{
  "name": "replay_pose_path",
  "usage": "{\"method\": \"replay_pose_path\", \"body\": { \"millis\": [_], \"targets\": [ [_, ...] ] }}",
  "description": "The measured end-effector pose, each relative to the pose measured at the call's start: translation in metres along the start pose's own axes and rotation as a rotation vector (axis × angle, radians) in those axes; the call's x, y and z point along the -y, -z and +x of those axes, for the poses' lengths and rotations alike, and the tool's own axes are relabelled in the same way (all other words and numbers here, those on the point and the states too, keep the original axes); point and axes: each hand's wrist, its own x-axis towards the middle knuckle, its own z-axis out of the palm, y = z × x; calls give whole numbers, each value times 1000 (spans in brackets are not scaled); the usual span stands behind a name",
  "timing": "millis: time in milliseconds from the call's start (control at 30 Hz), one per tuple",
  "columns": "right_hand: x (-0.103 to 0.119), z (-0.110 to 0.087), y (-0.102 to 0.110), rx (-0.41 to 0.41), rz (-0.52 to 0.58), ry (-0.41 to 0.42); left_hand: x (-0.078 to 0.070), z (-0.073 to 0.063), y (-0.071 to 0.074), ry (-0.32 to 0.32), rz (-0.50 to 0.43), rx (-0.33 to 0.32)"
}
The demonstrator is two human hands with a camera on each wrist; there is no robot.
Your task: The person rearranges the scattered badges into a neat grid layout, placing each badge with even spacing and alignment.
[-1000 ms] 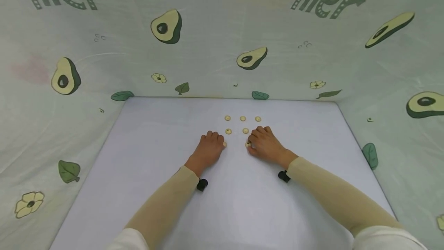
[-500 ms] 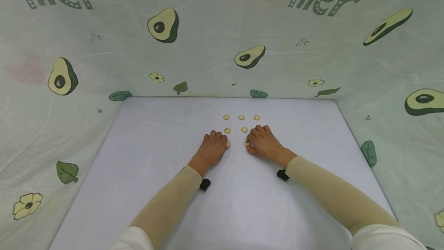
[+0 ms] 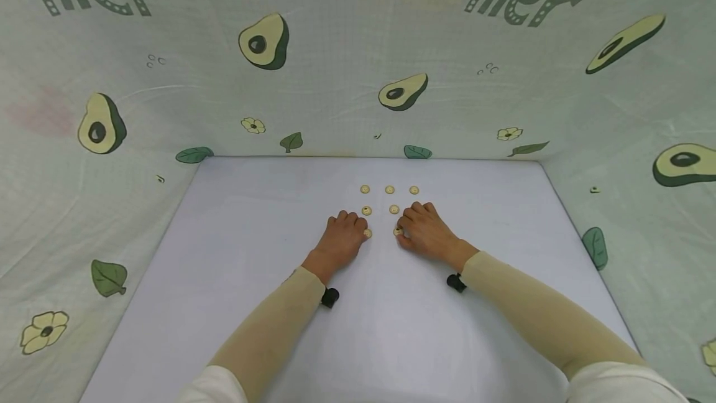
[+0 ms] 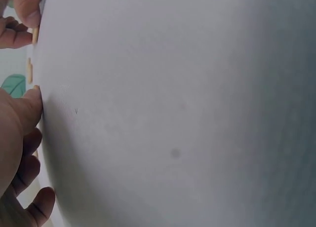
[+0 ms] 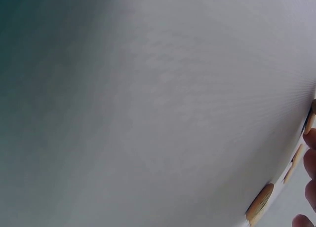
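Observation:
Several small round pale-wood discs lie on the white table. My left hand, palm down with bent fingers, pinches the near-left disc at its left edge. In the left wrist view, the left thumb meets a sliver of that disc. Across a small gap, my right hand grips the near-right disc between thumb and finger. That disc stands out edge-on in the left wrist view. Beyond the hands are a middle-left disc and a middle-right disc.
Farther back, three more discs form a row, among them a back-centre disc. The white tabletop meets a hanging cloth printed with avocados at its far and side edges. Both wrists wear black cameras.
Over the past second my left hand has slid a little to the right with its disc, narrowing the gap to the right-hand one. My right hand stays in place; the head view has shifted slightly.

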Motion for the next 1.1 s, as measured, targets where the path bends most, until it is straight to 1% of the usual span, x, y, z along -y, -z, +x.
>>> {"method": "replay_pose_path", "body": {
  "millis": [333,633,933,1033,1100],
  "targets": [
    [0,0,1,9,4,3,0,1,-3,1,2,-33],
    [1,0,1,17,1,-6,-1,2,-3,-2,-6,-45],
    [1,0,0,15,2,-13,-2,0,-1,7,3,-28],
    [1,-1,0,24,8,-22,-2,-1,-1,3,-4,-38],
    [2,-2,1,30,18,-37,-1,-1,-1,5,-17,-30]
  ]
}}
